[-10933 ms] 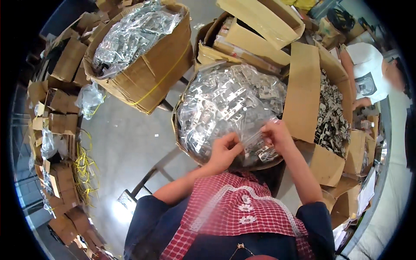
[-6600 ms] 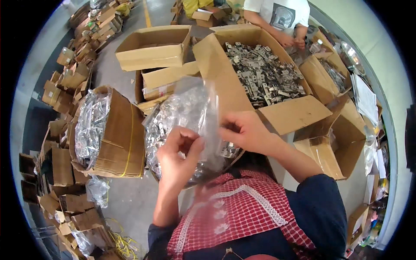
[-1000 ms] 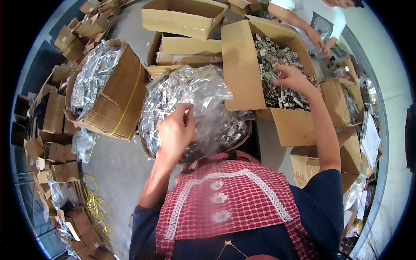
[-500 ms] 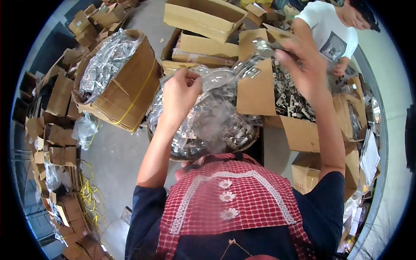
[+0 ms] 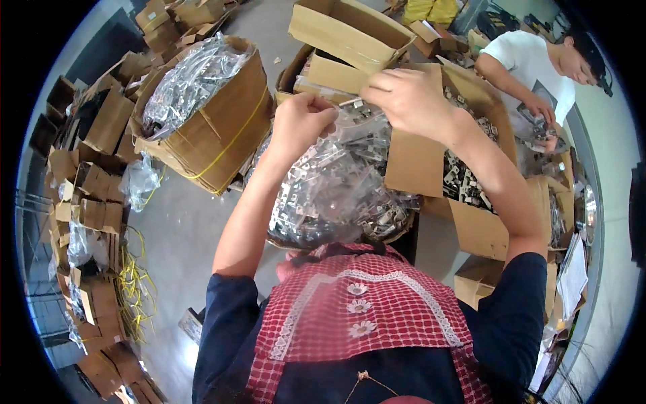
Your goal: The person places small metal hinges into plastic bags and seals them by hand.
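Note:
My left hand is closed in a pinch above a large heap of bagged metal parts; what its fingertips hold, if anything, is hidden. To its right, my right hand is closed, palm down, at the top of a clear plastic bag with shiny metal pieces in it. That bag hangs just over the heap, its lower part hard to tell from the other bags. Right of the heap stands an open cardboard box of loose metal clips, partly behind my right forearm.
A tall carton full of bagged parts stands at the left, bound with yellow strap. Empty cartons lie at the far side. At the far right a person in a white shirt handles a clear bag. Flattened boxes pile up along the left.
My right hand has come left and closer to my left hand, bringing the metal pieces over the heap. The view has shifted, and the person now bends over a bag with both hands.

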`<state>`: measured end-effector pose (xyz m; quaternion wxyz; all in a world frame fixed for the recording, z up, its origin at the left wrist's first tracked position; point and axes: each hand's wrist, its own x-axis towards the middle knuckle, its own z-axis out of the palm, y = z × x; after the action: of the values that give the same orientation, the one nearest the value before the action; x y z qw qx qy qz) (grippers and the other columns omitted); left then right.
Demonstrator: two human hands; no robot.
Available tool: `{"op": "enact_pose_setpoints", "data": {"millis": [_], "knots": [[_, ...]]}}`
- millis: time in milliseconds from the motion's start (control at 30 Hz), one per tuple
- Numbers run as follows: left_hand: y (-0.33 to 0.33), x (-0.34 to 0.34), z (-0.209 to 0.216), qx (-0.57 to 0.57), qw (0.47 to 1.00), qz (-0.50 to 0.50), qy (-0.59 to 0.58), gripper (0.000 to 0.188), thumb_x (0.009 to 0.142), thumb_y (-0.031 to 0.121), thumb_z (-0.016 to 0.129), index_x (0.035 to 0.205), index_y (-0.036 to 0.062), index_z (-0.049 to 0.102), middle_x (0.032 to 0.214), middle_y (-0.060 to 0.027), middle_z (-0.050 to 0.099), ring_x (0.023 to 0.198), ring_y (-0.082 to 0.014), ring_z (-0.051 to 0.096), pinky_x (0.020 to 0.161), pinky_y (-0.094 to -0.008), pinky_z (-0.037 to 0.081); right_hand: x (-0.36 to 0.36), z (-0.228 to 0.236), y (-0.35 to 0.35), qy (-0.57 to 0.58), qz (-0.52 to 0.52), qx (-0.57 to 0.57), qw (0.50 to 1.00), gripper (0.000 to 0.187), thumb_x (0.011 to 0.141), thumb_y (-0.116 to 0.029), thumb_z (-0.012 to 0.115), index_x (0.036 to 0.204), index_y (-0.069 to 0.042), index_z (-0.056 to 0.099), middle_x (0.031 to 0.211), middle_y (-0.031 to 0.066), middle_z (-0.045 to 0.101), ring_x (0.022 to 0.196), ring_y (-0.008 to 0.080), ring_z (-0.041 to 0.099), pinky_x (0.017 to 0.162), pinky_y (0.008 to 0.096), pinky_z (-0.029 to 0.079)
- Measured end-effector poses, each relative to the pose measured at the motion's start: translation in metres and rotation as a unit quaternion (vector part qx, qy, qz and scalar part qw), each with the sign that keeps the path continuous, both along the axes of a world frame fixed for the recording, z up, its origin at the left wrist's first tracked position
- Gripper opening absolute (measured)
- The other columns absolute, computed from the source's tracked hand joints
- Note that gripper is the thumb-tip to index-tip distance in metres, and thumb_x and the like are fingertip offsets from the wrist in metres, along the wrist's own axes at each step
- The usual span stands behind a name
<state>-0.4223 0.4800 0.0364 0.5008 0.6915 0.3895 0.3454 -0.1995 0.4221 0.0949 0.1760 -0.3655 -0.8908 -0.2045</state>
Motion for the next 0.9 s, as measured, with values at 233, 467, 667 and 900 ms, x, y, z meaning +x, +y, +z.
{"op": "enact_pose_setpoints", "data": {"millis": [233, 467, 667, 900], "knots": [[0.009, 0.019, -0.005, 0.029, 0.998, -0.017, 0.047, 0.014, 0.086, 0.010, 0.067, 0.088, -0.0047, 0.068, 0.067, -0.0058, 0.066, 0.052, -0.0084, 0.058, 0.044, -0.0229, 0.042, -0.041, -0.019, 0.014, -0.177, -0.102, -0.207, 0.957, 0.007, 0.070, -0.005, 0.065, 0.072, 0.000, 0.069, 0.089, 0.0156, 0.068, 0.084, 0.0339, 0.069, 0.068, 0.0449, 0.056], [0.046, -0.005, -0.004, -0.039, 0.999, -0.011, 0.016, 0.014, 0.087, 0.011, 0.067, 0.087, -0.0028, 0.068, 0.066, -0.0038, 0.064, 0.051, -0.0081, 0.054, 0.043, -0.0230, 0.039, 0.021, -0.028, 0.020, -0.026, -0.115, -0.124, 0.985, 0.019, 0.083, -0.031, 0.074, 0.086, -0.013, 0.076, 0.098, 0.0083, 0.065, 0.116, 0.0326, 0.054, 0.107, 0.0490, 0.037], [0.063, 0.000, 0.042, 0.035, 0.999, 0.010, -0.015, 0.016, 0.083, 0.012, 0.068, 0.078, -0.0027, 0.070, 0.066, -0.0049, 0.067, 0.054, -0.0080, 0.059, 0.048, -0.0217, 0.045, 0.040, 0.014, 0.035, 0.044, -0.095, 0.033, 0.994, 0.011, 0.081, -0.021, 0.075, 0.086, -0.012, 0.075, 0.101, 0.0037, 0.062, 0.115, 0.0270, 0.051, 0.106, 0.0448, 0.033], [-0.032, 0.011, -0.005, 0.395, 0.910, 0.010, 0.122, 0.010, 0.085, 0.013, 0.068, 0.088, 0.0043, 0.064, 0.066, -0.0115, 0.065, 0.057, -0.0237, 0.065, 0.052, -0.0361, 0.050, 0.074, -0.019, -0.018, 0.097, -0.015, -0.236, 0.967, 0.016, 0.082, -0.027, 0.076, 0.081, -0.011, 0.074, 0.100, 0.0001, 0.066, 0.112, 0.0227, 0.055, 0.107, 0.0483, 0.033]]}}
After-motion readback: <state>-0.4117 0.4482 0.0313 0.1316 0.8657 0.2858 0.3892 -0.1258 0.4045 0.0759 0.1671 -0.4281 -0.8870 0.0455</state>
